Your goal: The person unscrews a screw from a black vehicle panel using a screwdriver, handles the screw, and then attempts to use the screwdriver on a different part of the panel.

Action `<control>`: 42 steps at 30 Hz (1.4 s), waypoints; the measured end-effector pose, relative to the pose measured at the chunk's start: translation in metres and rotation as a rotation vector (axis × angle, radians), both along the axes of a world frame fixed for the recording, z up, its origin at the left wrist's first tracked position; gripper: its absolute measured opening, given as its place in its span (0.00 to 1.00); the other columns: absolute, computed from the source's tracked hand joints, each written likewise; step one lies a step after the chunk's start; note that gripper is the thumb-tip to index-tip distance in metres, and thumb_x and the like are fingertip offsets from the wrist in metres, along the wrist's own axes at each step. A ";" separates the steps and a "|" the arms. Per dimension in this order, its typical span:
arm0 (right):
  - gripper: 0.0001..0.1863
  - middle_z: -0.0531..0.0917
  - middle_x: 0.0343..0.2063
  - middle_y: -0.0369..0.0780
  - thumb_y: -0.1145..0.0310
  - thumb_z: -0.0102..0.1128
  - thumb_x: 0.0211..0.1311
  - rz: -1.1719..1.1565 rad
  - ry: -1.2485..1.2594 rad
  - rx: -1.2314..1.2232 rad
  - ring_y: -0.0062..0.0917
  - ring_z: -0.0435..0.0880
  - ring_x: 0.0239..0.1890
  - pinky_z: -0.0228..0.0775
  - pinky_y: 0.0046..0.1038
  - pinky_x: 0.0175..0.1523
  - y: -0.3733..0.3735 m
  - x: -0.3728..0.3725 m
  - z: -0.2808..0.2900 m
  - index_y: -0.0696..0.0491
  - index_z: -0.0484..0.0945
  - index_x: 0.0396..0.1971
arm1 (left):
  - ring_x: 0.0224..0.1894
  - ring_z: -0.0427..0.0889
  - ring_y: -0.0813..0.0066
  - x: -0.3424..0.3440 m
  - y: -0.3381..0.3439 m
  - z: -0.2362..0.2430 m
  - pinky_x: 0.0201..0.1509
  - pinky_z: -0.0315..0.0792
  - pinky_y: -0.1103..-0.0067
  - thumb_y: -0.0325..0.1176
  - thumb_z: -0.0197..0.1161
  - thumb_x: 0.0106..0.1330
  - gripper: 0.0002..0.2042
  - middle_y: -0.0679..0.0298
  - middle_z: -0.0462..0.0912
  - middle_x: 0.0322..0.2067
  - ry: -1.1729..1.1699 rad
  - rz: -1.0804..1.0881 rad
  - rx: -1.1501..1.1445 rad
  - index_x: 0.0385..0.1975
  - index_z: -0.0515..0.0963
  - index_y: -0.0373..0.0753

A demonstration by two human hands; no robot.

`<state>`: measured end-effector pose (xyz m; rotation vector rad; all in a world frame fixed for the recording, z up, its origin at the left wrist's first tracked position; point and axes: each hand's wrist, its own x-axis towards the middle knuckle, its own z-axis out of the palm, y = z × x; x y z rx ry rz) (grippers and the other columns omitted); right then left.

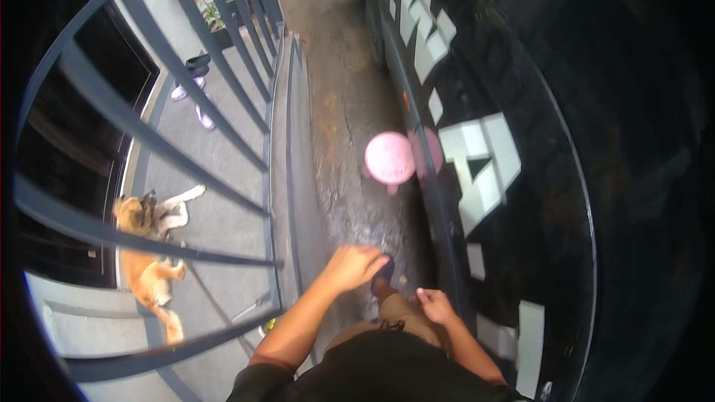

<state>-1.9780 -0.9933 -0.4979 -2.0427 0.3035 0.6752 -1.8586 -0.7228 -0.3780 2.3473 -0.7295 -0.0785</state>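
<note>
My left hand [357,266] hangs in front of my body over the wet pavement, its fingers curled in and nothing visible in them. Lower and to the right, my right hand [434,305] is loosely closed beside the dark vehicle's side, with the thumb bent toward the fingers and no object showing. Ahead of both hands, a pink round stool [389,158] stands on the ground close against the vehicle [514,253], whose glossy side mirrors it. Neither hand touches the stool. One of my feet, in a dark shoe [382,272], shows just past my left hand.
Left of the passage runs a low wall with grey metal railing [201,156]. Behind the bars a tan dog [153,279] lies on a grey tiled floor, near lilac clogs [205,117] and a thin pole [212,290]. Farther ahead is a vehicle wheel [374,26]; plants [212,15] stand beyond.
</note>
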 end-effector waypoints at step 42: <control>0.13 0.84 0.17 0.41 0.59 0.67 0.58 -0.194 -0.181 0.276 0.24 0.80 0.16 0.73 0.27 0.24 -0.007 0.285 -0.158 0.55 0.88 0.33 | 0.39 0.87 0.60 0.544 0.151 -0.147 0.47 0.77 0.70 0.46 0.66 0.63 0.19 0.52 0.87 0.33 0.655 0.200 0.050 0.40 0.83 0.34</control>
